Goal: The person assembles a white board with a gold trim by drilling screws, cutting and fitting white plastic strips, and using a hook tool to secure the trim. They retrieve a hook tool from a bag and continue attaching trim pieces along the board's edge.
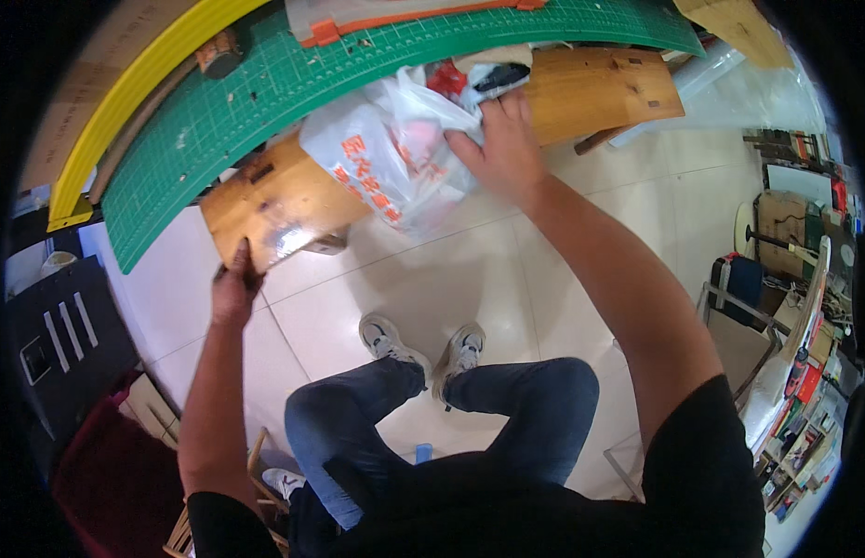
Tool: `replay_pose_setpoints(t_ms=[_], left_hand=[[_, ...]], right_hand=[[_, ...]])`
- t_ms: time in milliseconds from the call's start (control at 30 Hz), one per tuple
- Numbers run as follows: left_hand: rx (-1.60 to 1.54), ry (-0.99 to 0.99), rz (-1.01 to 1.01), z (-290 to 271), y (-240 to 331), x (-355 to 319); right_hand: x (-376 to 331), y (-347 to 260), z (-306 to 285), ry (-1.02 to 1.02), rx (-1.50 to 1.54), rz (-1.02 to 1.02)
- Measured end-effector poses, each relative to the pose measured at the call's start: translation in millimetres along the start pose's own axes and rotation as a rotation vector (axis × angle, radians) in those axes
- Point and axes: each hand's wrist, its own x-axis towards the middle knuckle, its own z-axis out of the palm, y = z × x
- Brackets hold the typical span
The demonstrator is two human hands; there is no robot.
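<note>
Left hand (233,284) w/ fingers clenched on the near corner of the wooden board (284,200); right hand (502,149) fingers grasping the white plastic bag (386,158), which lies on the board just left of them. Risk, imo: board looks unsupported at the left-hand end, so if it tilts, bag and contents slide off toward the floor (451,279); thin plastic could tear under the pull.

Black short-sleeved shirt (702,465), blue jeans (358,418), grey-white trainers (388,339), bare forearms

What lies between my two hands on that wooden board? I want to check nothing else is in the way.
In the head view, between the left hand and right hand lies only the white plastic bag on the wooden board.
</note>
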Motion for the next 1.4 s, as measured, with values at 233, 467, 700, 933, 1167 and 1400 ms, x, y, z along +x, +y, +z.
replay_pose_setpoints(t_ms=[233, 467, 700, 933, 1167, 1400], left_hand=[[0.018, -0.052, 0.190, -20, 51, 86], [0.067, 0.032, 0.280, -8, 74, 104], [0.216, 0.072, 0.283, -6, 68, 89], [1.053, 0.510, 1.028, 27, 76, 72], [1.278, 0.738, 1.148, 97, 66, 88], [1.265, 0.584, 1.082, 93, 73, 80]], right_hand=[[36, 22, 50, 0.175, 0.053, 0.117], [63, 16, 73, 0.282, 0.066, 0.270], [70, 27, 84, 0.320, 0.137, 0.259], [60, 29, 91, 0.358, 0.022, 0.250], [64, 23, 87, 0.390, 0.114, 0.156], [55, 14, 77, 0.358, 0.267, 0.215]])
